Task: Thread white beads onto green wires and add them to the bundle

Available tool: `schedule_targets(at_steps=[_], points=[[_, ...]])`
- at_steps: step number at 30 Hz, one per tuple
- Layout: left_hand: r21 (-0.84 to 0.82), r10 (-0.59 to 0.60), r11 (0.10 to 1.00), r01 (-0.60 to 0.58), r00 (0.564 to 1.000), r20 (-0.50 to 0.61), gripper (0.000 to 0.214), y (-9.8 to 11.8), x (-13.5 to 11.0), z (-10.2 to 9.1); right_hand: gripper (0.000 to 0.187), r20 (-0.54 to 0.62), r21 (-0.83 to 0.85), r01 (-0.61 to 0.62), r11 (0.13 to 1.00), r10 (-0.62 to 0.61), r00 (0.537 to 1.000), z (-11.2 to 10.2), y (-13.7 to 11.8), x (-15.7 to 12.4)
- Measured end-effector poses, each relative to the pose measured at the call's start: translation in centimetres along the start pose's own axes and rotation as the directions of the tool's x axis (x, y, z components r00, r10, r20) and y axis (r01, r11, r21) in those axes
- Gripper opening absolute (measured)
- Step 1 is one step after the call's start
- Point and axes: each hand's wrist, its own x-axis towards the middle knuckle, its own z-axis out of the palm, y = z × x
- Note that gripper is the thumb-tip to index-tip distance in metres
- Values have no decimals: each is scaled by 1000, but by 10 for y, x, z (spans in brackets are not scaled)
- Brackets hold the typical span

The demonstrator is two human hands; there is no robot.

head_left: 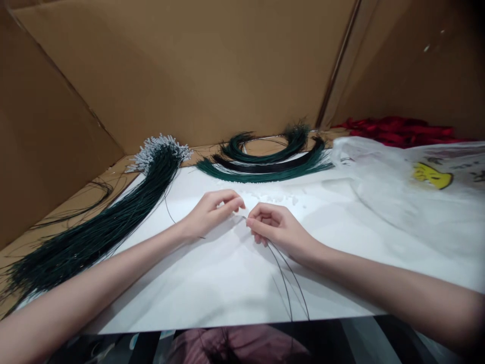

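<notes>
My right hand (pixel 276 226) pinches a thin dark cord (pixel 288 275) between thumb and forefinger. Two strands of it run down from under the palm toward the sheet's front edge, and a short end pokes out at the fingertips. Close by on the left, my left hand (pixel 217 208) is bent with thumb and fingertips drawn together; a small pale spot shows there, too small to name. Small white pieces (pixel 280 198) lie scattered just beyond both hands. Beneath them is a white sheet (pixel 227 283).
On the left lies a long bundle of dark green cords (pixel 113 227) with white tips (pixel 161 146). Curved green and black bundles (pixel 265 174) rest at the back. To the right are a clear plastic bag (pixel 382 182) and red material (pixel 401 130). Cardboard walls (pixel 212 65) surround the work surface.
</notes>
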Motion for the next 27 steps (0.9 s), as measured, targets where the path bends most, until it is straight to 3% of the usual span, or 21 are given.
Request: schedule_targets(at_steps=[3,6,15,20,23,24,27], points=[[268,87,960,-74,996,-36,23,-19,25,-9,16,-17,-7,0,1000,-1,1000,0,-1,0],[416,121,904,-93,992,-41,15,-33,44,-10,16,-19,2,-6,1000,6,1000,0,-1,0],[440,100,895,-76,995,-30,10,-47,64,-3,15,10,63,-10,998,10,1000,0,-1,0],[372,97,926,-64,993,-69,9,-46,64,-6,14,-3,48,-10,999,10,1000,0,-2,-1],[286,77,958,-39,989,-126,9,-36,51,-7,14,-9,36,-4,999,5,1000,-1,-2,-2],[223,57,974,-25,989,-139,10,-30,43,-7,13,-11,34,4,999,-3,1000,-1,-2,-2],[-217,-77,975,51,990,-116,15,-14,15,0,13,-22,31,26,999,-25,999,0,-4,-1]])
